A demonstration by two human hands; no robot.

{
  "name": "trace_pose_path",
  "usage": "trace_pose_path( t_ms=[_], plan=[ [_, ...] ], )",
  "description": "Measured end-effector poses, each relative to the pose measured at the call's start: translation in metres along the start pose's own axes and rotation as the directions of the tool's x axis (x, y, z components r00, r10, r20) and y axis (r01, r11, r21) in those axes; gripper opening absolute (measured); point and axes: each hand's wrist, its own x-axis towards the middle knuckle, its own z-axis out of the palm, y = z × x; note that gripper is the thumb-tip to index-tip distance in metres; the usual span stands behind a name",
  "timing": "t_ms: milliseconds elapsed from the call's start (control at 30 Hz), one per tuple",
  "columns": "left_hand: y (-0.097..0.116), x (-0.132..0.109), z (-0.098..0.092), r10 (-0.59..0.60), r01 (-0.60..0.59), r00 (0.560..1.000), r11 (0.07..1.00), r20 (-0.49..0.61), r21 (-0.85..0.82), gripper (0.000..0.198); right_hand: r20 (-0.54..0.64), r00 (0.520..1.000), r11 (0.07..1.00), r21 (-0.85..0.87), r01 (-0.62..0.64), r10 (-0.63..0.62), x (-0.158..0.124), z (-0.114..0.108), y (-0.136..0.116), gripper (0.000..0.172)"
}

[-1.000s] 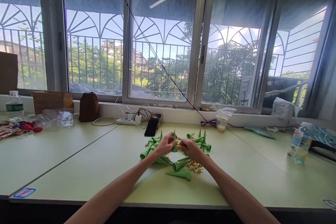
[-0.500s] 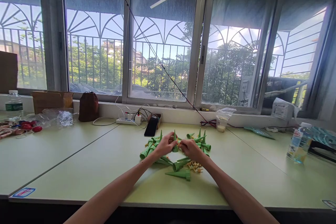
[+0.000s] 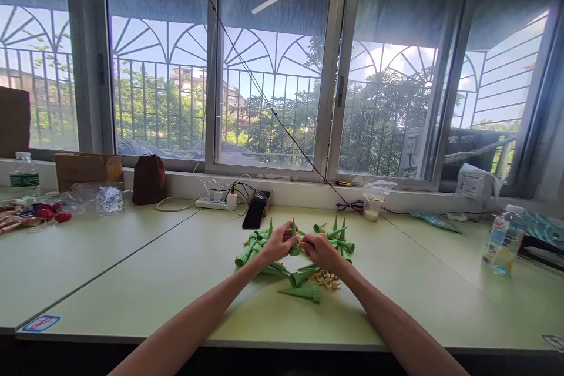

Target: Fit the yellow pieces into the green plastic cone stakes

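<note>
My left hand is closed around a green plastic spike, its pointed tip upward and its wide end down. Close against the spike's right side, my right hand is closed in a pinch; whatever its fingertips hold is hidden or too small to make out. Around both hands lie several more green cone-shaped spikes, some on their sides and some standing. One spike lies flat nearest the table's front edge. A heap of small yellow plastic pegs is just below my right hand.
Behind the spikes, a black phone leans by a power strip. A plastic cup stands near the sill. To the right is a drink bottle; on the left are a brown pouch, a cardboard box and another bottle.
</note>
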Motion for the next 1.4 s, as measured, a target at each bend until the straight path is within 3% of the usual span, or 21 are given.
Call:
trace_pose_path(
  t_ms=[700, 833, 1033, 1233, 1400],
  plan=[
    [-0.008, 0.004, -0.002, 0.075, -0.075, 0.997, 0.996, -0.001, 0.058, 0.021, 0.021, 0.999, 0.996, 0.081, -0.047, 0.045, -0.001, 0.001, -0.003, 0.031],
    [-0.006, 0.003, -0.001, 0.042, -0.043, 0.999, 0.994, 0.014, 0.096, 0.022, -0.034, 0.995, 0.994, 0.043, -0.096, 0.097, 0.001, 0.002, -0.004, 0.035],
    [-0.014, 0.003, -0.002, -0.007, -0.002, 0.999, 0.963, 0.032, 0.271, 0.016, -0.160, 0.974, 0.987, 0.008, -0.163, 0.162, 0.004, 0.004, -0.011, 0.027],
    [-0.020, 0.005, -0.009, 0.069, -0.065, 0.998, 0.813, 0.015, 0.578, 0.006, -0.023, 0.999, 0.998, 0.056, -0.021, 0.023, 0.001, 0.012, -0.027, 0.025],
    [-0.019, 0.007, -0.012, 0.075, -0.050, 0.997, 0.755, -0.010, 0.654, 0.004, 0.064, 0.995, 0.994, 0.083, 0.067, -0.072, -0.002, 0.014, -0.035, 0.022]
  ],
)
